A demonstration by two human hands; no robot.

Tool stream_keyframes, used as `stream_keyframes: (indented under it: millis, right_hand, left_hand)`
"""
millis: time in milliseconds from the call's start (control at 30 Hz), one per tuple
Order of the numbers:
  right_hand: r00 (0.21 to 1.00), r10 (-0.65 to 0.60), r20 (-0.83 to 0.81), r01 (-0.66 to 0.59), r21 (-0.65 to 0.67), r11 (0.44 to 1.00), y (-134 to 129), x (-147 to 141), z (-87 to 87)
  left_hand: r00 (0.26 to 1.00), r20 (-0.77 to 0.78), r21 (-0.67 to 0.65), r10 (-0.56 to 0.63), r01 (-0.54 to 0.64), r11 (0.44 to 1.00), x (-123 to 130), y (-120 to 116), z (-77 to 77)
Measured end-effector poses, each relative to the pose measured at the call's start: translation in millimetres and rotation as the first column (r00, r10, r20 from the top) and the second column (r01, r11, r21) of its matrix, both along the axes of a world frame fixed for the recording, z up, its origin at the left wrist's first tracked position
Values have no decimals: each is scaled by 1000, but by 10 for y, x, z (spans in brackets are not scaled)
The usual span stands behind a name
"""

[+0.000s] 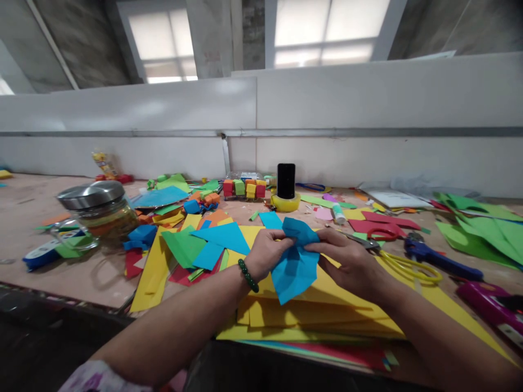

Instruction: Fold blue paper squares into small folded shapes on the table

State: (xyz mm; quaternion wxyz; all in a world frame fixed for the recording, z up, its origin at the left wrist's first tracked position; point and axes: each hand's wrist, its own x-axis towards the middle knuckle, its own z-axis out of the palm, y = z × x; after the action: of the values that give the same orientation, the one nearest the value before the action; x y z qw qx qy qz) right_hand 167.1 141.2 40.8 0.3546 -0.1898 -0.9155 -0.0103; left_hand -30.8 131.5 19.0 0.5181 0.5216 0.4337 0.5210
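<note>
A blue sheet of paper (295,275), creased and partly folded, is held up between my two hands. My left hand (267,253) pinches its upper left side between thumb and fingers; a dark green bead bracelet circles that wrist. On the opposite edge, my right hand (347,258) grips the paper with thumb and fingertips. Beneath both hands lies a stack of yellow paper (310,313). Just left of the hands are blue and green paper scraps (223,237). Yellow-handled scissors (412,267) lie close to my right hand.
At left stands a glass jar (93,209) with a metal lid. A phone (286,181) stands upright in a yellow holder (286,203) at the back, beside small coloured paper blocks (245,189). Blue-handled pliers (443,261), a magenta tool (492,305) and green paper (482,234) lie at right.
</note>
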Motion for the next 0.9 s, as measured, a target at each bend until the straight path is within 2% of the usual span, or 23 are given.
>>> stream_keyframes:
  millis: [133, 267, 333, 467, 700, 900]
  right_hand:
    - [995, -36, -98, 45, 89, 995, -24, -43, -10]
    - [994, 13, -109, 0, 120, 993, -32, -85, -4]
    - [994, 18, -110, -8, 90, 996, -30, -96, -17]
    - [972, -68, -224, 74, 18, 997, -13, -93, -62]
    - [965, -18, -260, 1, -65, 998, 26, -85, -25]
    - [963, -69, -259, 5, -242, 970, 81, -49, -45]
  left_hand:
    - [1000, -25, -11, 17, -17, 1000, 8, -7, -2]
    - [999, -40, 19, 34, -33, 999, 5, -4, -15]
    - [997, -63, 26, 40, -38, 999, 6, -7, -13]
    - [993, -111, 2, 25, -25, 1000, 12, -25, 8]
    - [989, -146, 62, 35, -26, 998, 15, -39, 39]
    - [970, -238, 124, 55, -26, 992, 23, -36, 26]
